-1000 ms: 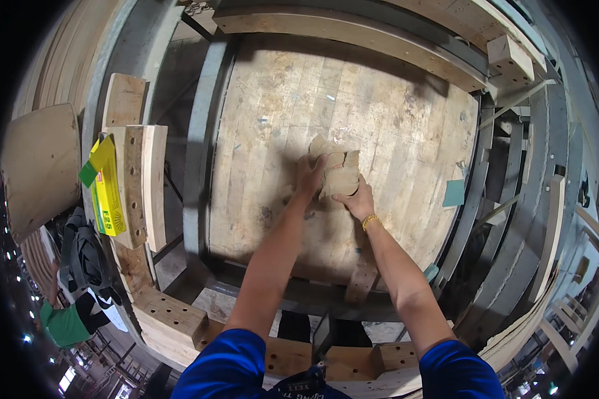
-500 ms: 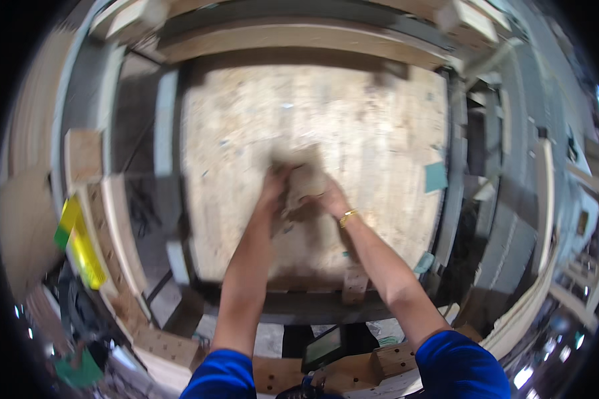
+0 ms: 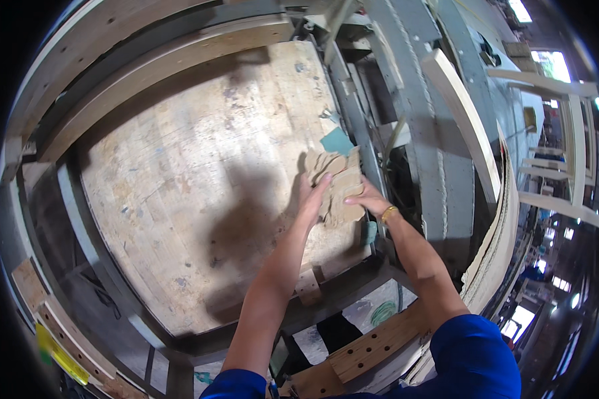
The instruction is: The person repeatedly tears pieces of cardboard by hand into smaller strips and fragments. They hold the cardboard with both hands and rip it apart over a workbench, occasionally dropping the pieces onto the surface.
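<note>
A loose stack of thin tan pieces with wavy, scalloped edges [image 3: 340,181] is held between both hands, low over the right side of a pale wooden board [image 3: 173,146]. I cannot tell what the pieces are made of, or whether they rest on the board. My left hand [image 3: 313,194] grips the stack's left side, its thumb toward the top. On the other side my right hand [image 3: 371,199], below a gold-coloured bracelet, closes on the right edge with its thumb across the face. Just beyond the stack lies a teal sheet [image 3: 337,141].
Grey metal rails [image 3: 416,133] and a wooden beam [image 3: 173,60] frame the board. A curved pale wooden part [image 3: 464,123] stands at the right. Drilled wooden blocks [image 3: 373,349] sit near me, and a yellow object [image 3: 63,356] lies at the lower left.
My view has turned, so the board now slants. Both hands have carried the tan stack from the board's middle to its right side, beside the teal sheet.
</note>
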Motion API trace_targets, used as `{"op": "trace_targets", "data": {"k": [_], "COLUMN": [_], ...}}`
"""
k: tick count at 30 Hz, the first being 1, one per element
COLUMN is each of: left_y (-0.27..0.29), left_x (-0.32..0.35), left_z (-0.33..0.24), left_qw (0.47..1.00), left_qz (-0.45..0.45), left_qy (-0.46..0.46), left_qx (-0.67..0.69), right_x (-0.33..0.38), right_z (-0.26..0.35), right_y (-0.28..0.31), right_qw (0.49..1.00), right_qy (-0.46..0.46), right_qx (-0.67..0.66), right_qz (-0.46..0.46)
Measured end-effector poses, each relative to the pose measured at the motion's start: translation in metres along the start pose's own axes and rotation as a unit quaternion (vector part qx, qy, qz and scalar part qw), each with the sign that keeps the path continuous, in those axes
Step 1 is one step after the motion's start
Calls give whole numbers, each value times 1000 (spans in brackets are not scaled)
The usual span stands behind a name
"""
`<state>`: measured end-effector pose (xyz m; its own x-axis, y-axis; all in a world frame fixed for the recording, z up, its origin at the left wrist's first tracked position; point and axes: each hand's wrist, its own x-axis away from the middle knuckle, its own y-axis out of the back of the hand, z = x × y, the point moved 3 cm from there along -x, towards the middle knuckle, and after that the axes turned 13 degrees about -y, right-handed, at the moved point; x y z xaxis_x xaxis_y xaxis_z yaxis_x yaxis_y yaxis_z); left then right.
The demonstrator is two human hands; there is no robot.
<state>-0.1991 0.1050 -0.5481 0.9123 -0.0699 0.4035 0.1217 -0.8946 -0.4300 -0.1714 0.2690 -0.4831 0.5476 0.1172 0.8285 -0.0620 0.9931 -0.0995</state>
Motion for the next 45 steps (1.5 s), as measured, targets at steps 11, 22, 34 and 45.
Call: {"op": "trace_targets", "data": {"k": [11,22,34,45], "left_y": [135,211,-100,-191], "left_x": [56,272,340,419], "left_z": [-130,-280,-245,-163], "left_qw": [961,946,894,862], "left_qz": [-8,-103,240,368], "left_qy": [54,18,-136,-12], "left_qx": [-271,-307,-354,-347], "right_x": [20,164,482,486], "right_z": [-3,62,-141,-141], "right_y": [24,-78,31,-4], "right_qw": [846,887,767,864], "right_qy": [-65,190,182,110], "right_qx": [287,397,-100,-80], "right_qz": [-444,-141,-606,-485]}}
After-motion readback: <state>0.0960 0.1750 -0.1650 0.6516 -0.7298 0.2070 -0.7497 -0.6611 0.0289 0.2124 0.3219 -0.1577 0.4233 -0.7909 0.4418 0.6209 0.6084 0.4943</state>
